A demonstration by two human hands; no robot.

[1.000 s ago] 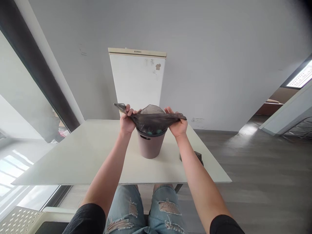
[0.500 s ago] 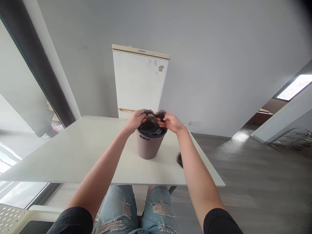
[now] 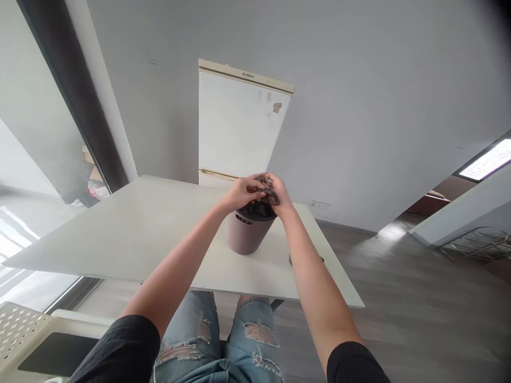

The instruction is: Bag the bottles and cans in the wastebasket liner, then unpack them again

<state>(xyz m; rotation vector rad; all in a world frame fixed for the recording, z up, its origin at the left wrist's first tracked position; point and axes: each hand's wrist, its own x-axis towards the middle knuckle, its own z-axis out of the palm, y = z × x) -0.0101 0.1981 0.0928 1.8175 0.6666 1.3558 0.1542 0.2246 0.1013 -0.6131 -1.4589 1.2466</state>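
Note:
A mauve trash can (image 3: 246,236) with a dark rim stands upright on the white table (image 3: 167,229). Black, thin plastic of a trash bag (image 3: 260,209) lines its mouth and rises above the rim. Over the can, my left hand (image 3: 243,192) is closed on the gathered top of the bag. My right hand (image 3: 278,194) grips the same bunched plastic from the other side, and the two hands are close together, fingers partly overlapping. Mostly hidden behind my right forearm, a small dark thing (image 3: 321,259) lies on the table.
A white refrigerator (image 3: 239,122) stands beyond the table against the grey wall (image 3: 359,106). At lower left is a cream-coloured perforated item (image 3: 19,324) beside a dark flat panel (image 3: 59,354). A metal rack (image 3: 475,236) sits on the floor at far right.
My hands have come closer together, bunching the bag's top between them. The view has shifted slightly, so the refrigerator appears farther right.

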